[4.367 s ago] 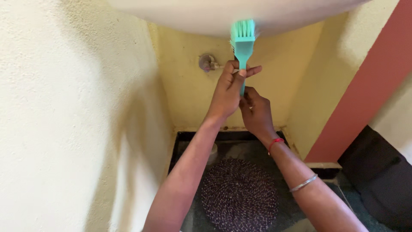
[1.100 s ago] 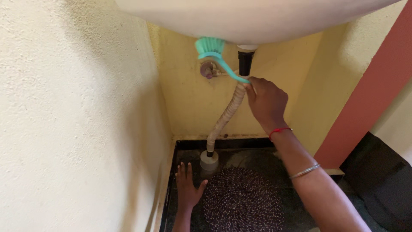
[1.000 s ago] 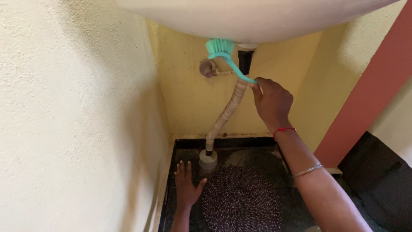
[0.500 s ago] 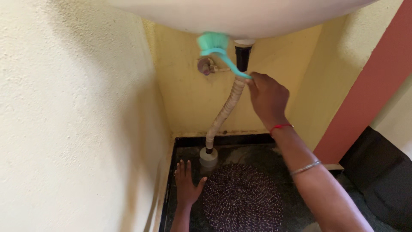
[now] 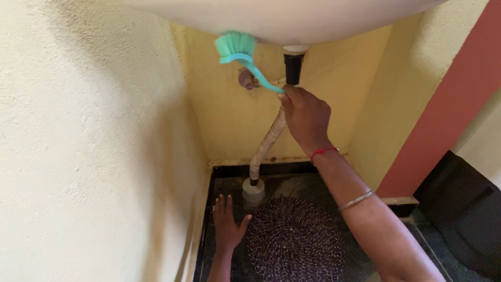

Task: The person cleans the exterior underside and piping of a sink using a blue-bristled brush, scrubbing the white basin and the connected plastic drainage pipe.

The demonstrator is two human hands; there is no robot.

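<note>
Under a pale basin [image 5: 292,18], we are scrubbing: our right hand [image 5: 307,116] is gripping the green brush [image 5: 241,52] against its underside, left hand [image 5: 228,224] lying open, flat on the dark floor [image 5: 292,185] below, holding nothing.

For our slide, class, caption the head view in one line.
Right hand presses a green brush under a white basin; left hand rests flat on the dark floor.

Right hand [image 5: 307,116] raised high, fingers curled shut in tight grip, knuckles toward camera; forearm runs up from lower right, thin red thread and silver metal bangle at wrist. Left hand [image 5: 228,223] low, palm down, fingers spread flat, arm straight.
</note>
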